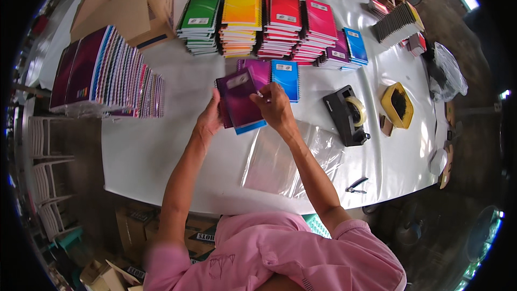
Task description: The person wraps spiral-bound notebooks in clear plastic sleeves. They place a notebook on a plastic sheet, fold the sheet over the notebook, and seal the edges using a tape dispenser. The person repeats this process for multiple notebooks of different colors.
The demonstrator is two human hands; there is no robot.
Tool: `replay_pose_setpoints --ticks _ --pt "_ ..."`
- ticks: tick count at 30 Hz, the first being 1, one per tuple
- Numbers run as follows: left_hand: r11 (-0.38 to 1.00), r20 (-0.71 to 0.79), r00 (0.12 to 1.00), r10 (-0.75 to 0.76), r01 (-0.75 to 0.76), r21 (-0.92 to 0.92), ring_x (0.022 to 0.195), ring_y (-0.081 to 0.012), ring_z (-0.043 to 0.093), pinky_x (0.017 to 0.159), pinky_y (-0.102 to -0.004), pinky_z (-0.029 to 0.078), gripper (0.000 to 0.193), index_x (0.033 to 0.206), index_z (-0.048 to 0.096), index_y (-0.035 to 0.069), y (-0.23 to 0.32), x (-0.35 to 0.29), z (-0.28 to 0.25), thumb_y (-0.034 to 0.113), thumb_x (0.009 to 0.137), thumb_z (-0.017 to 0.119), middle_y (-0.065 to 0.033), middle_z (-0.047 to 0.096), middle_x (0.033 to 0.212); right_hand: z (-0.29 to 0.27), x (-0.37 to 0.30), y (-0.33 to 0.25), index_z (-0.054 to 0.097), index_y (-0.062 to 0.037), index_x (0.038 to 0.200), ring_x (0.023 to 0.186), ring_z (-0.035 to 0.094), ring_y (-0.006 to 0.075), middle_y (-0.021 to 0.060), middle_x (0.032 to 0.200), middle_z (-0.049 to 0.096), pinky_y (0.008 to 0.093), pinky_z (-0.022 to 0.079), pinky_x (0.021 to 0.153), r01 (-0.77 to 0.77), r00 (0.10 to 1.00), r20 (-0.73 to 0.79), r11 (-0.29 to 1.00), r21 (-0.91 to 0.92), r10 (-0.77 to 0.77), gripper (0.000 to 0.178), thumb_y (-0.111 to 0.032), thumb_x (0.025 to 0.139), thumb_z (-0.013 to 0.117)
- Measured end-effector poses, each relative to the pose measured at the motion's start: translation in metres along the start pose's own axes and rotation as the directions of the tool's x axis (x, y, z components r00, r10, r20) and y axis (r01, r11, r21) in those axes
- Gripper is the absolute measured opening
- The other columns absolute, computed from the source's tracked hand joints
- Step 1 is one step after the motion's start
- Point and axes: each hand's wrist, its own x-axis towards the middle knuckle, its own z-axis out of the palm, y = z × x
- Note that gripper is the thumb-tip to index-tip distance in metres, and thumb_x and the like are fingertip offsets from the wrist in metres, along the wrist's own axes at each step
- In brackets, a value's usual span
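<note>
A few spiral notebooks are held together above the table, a dark purple notebook (239, 99) on top and a blue edge showing below it. My left hand (210, 113) grips their left side, its fingers partly hidden underneath. My right hand (276, 109) is closed at the upper right edge, with the thumb over the purple cover. Just beyond lie a lighter purple notebook (257, 69) and a blue notebook (285, 81). Clear plastic sleeves (274, 167) lie flat on the near side, partly under my right forearm.
Stacks of green (200, 13), yellow (240, 8), red (285, 11) and pink notebooks (320, 19) line the far side. Larger notebooks (89, 73) and a cardboard box (124, 11) stand left. A tape dispenser (344, 116), yellow container (397, 105) and cutting pliers (357, 186) are right.
</note>
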Motion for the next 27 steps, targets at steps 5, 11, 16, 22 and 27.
replay_pose_setpoints --ticks 5,11,16,22,27 --pt "0.988 -0.135 0.990 0.036 -0.015 0.152 0.109 -0.0184 0.060 0.088 -0.0343 0.053 0.061 0.130 0.049 0.005 0.006 0.014 0.061 0.041 0.085 0.070 -0.0077 0.061 0.120 -0.102 0.132 0.018 0.052 0.0052 0.101 0.105 0.052 0.0453 0.0281 0.113 0.053 0.0532 0.044 0.082 -0.119 0.743 -0.586 0.797 -0.592 -0.324 0.058 -0.044 0.078 0.074" --pt "0.996 0.046 0.997 0.057 -0.053 -0.070 0.115 -0.0225 0.057 0.098 -0.0383 0.048 0.063 0.133 0.046 0.004 0.004 0.045 0.059 0.028 0.083 0.075 -0.0101 0.058 0.125 -0.183 0.208 0.038 0.070 -0.0016 0.087 0.085 0.069 0.0358 0.0213 0.091 0.070 0.0413 0.053 0.076 -0.386 0.865 -0.484 0.792 -0.472 0.133 0.049 -0.044 0.065 0.081" --pt "0.996 -0.009 1.000 0.021 -0.020 0.086 0.114 -0.0212 0.058 0.095 -0.0373 0.049 0.067 0.135 0.044 0.004 0.002 0.061 0.064 0.035 0.084 0.073 -0.0099 0.058 0.125 -0.209 0.193 0.011 0.069 -0.0054 0.091 0.077 0.068 0.0327 0.0172 0.088 0.070 0.0409 0.052 0.071 0.156 0.817 -0.425 0.859 -0.489 -0.390 0.026 -0.026 0.076 0.073" --pt "1.000 0.060 0.998 -0.001 0.001 -0.001 0.115 -0.0209 0.057 0.095 -0.0382 0.049 0.070 0.137 0.044 0.008 0.007 0.065 0.058 0.055 0.088 0.059 -0.0094 0.057 0.128 -0.163 0.157 -0.101 0.067 -0.0014 0.107 0.087 0.064 0.0160 0.0095 0.094 0.069 0.0289 0.050 0.078 0.603 0.534 0.747 0.798 -0.008 -0.396 0.027 -0.011 0.081 0.069" --pt "1.000 -0.064 0.998 -0.009 0.008 -0.006 0.110 -0.0211 0.060 0.088 -0.0380 0.055 0.063 0.133 0.046 0.007 -0.001 0.048 0.071 0.044 0.086 0.068 -0.0104 0.059 0.122 -0.090 0.173 -0.048 0.065 -0.0075 0.117 0.114 0.058 0.0268 0.0141 0.120 0.064 0.0367 0.044 0.100 0.641 0.751 0.468 0.683 -0.351 -0.465 0.037 -0.017 0.081 0.071"
